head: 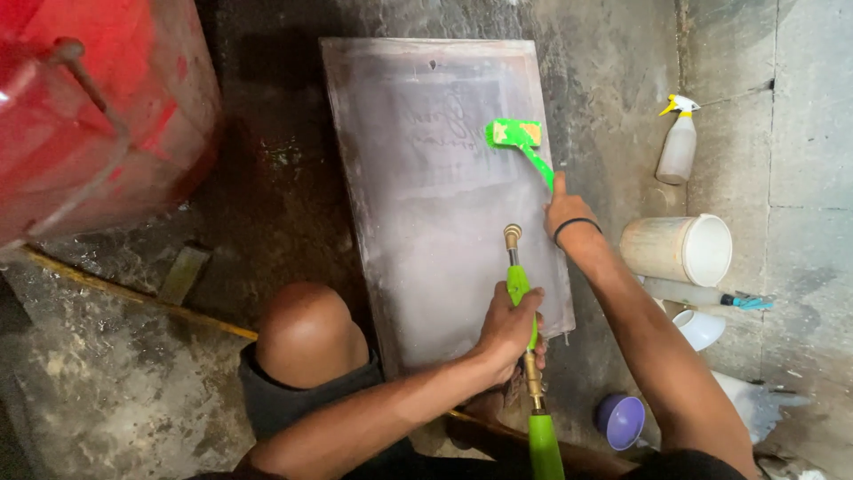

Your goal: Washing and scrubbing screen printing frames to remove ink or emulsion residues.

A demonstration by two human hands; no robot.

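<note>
Panel: a flat grey slab (pixel 435 196) lies wet on the concrete floor (pixel 133 391); it looks stiff, heavy and slippery, best gripped by its edges.
Left hand (pixel 511 324): fingers wrapped tight round the green spray nozzle (pixel 518 284) over the panel's near end.
Right hand (pixel 567 213): clasps the green scrubber (pixel 517 135), forefinger extended along its handle.
Beside panel: white bucket (pixel 680 249), spray bottle (pixel 677 142).

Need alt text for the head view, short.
Seen from above, a crouching person's right hand scrubs a wet grey panel with a green brush, while the left hand grips a green spray nozzle. A spray bottle, white bucket and purple cup sit right.
</note>
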